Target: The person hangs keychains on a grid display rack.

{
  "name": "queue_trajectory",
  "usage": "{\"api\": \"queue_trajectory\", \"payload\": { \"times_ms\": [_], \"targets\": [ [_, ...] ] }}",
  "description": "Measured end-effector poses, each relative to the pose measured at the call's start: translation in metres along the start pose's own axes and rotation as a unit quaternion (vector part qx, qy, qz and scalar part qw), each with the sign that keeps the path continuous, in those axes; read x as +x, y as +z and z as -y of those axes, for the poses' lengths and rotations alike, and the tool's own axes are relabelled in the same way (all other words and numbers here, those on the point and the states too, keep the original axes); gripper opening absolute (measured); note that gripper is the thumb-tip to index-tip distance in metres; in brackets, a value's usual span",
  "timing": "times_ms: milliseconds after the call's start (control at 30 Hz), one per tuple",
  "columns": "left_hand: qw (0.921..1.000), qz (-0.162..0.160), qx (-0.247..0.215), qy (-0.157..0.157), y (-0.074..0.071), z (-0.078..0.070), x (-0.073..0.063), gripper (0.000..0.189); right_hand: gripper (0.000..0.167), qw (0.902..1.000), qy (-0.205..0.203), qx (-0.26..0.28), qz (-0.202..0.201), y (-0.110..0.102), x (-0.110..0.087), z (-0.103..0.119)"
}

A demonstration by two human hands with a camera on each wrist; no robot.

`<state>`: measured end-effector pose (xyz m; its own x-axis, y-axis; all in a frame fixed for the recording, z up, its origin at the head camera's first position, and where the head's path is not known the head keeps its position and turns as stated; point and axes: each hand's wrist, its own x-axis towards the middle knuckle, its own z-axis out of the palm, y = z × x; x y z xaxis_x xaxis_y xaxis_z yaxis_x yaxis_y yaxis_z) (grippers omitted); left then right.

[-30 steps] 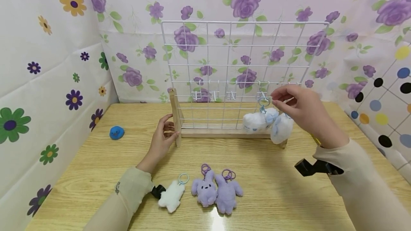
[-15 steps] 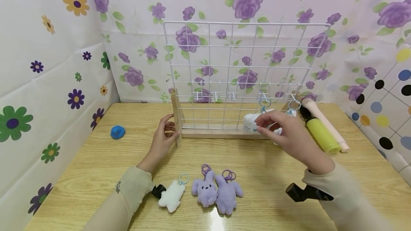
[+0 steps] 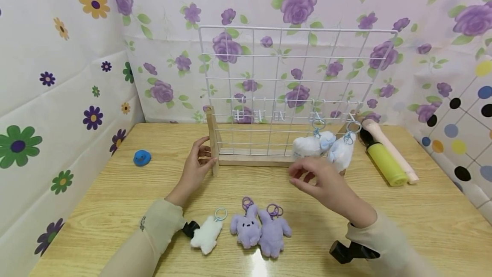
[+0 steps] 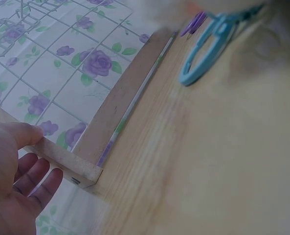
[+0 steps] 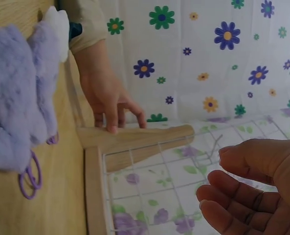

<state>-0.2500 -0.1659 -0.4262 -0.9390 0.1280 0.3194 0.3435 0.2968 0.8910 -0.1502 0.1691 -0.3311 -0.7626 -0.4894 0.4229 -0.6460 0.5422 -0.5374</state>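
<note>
My left hand holds the wooden side post of a white wire grid rack. In the left wrist view its thumb lies on one side of the wood and the fingers on the other. My right hand is in front of the rack's right half, fingers loosely bent with nothing between them. Two white-and-blue plush keychains hang by light blue rings from hooks at the right, one plush beside the other plush. The right hand overlaps their lower edges in the head view.
On the table in front lie a white plush keychain with a blue ring and two purple plush keychains, one face up, one beside it. Bare white hooks hang on the grid. A blue duck sits left; a yellow-green bottle lies right.
My right hand has left the ring of the rightmost hanging plush and come down and leftward toward the table. That plush now hangs from its hook. My left hand stays on the post.
</note>
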Motion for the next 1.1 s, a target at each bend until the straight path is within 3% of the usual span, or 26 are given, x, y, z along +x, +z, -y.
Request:
{"api": "queue_trajectory", "payload": {
  "times_ms": [233,800,900,1100],
  "targets": [
    [1.0000,-0.002,0.000,-0.008,0.000,-0.001,0.000,0.064,0.012,0.9986,0.034,0.017,0.038,0.020,-0.005,-0.004],
    [0.9999,-0.001,0.003,-0.012,0.000,0.002,0.001,0.066,0.013,0.9932,0.052,0.020,0.102,0.050,-0.014,-0.020],
    [0.9998,0.001,0.003,-0.019,-0.001,-0.003,0.000,0.066,0.013,0.9913,0.064,0.033,0.111,0.054,-0.015,-0.023],
    [0.9996,0.011,0.004,-0.024,-0.002,-0.027,-0.006,0.065,0.013,0.9885,0.079,0.037,0.123,0.063,-0.018,-0.028]
  ]
}}
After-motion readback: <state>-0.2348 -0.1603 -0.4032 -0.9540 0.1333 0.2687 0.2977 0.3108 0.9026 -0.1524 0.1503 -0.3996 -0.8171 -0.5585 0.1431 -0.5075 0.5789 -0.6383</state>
